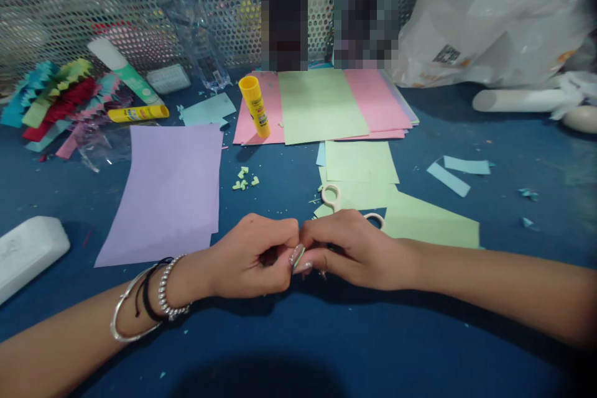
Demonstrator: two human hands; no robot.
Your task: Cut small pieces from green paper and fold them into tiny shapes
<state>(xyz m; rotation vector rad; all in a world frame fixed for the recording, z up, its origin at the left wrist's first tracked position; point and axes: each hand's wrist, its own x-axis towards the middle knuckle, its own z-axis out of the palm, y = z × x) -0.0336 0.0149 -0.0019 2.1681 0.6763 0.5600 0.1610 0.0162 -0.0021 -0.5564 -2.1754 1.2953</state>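
My left hand point(256, 256) and my right hand point(357, 249) meet at the middle, fingertips pinched together. Between them shows the edge of a small folded green paper piece point(299, 259), mostly hidden by the fingers. Both hands are closed on it. Just beyond my right hand, the white handle loops of scissors point(331, 197) stick out over green paper sheets point(361, 163); the blades are hidden. Several tiny green paper cutouts point(243, 185) lie beyond my left hand. Purple sheets point(170, 189) lie to the left of them.
A yellow glue stick point(254, 106) stands by stacked pink and green paper point(321, 106). Fringed paper strips point(60, 99), another yellow tube point(138, 113) and a white-green tube point(125, 71) lie back left. Blue strips point(448, 178) lie right; a plastic bag point(485, 25) sits behind.
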